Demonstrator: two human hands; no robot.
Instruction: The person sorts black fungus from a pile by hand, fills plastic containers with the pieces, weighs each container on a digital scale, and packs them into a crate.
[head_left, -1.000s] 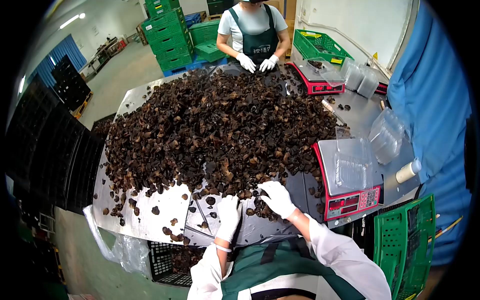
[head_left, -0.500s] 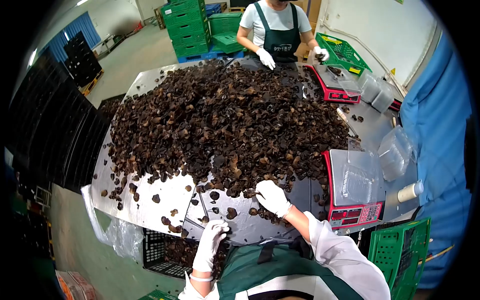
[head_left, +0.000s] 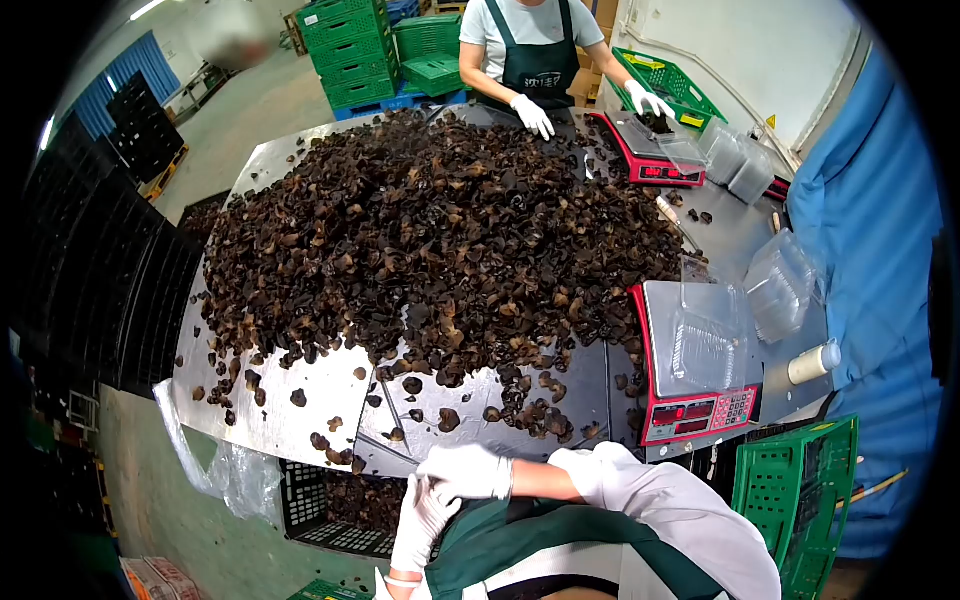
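Note:
My two white-gloved hands meet at the table's near edge. My left hand (head_left: pixel 424 522) points up, its fingers closed together at the tips. Over those fingertips lies my right hand (head_left: pixel 466 473), its fingers curled against the left glove; whatever is between them is hidden. Just beyond, loose pieces of dark wood ear mushroom (head_left: pixel 449 419) are scattered on the metal table (head_left: pixel 320 385). A large heap of wood ear mushrooms (head_left: pixel 440 240) covers the table's middle. To the right, a clear plastic box (head_left: pixel 708 345) rests open on a red digital scale (head_left: pixel 675 418).
Across the table a co-worker (head_left: pixel 535 60) in gloves reaches to a second red scale (head_left: pixel 665 173). Stacked clear boxes (head_left: pixel 780 285) and a white bottle (head_left: pixel 814 362) stand right. A black crate (head_left: pixel 305 500) with mushrooms sits below the near edge; green crates (head_left: pixel 800 500) stand lower right.
My right hand has drawn back from the heap's near edge to my left hand, and the two now touch. The co-worker's hand has come down over the far scale. The view has shifted slightly.

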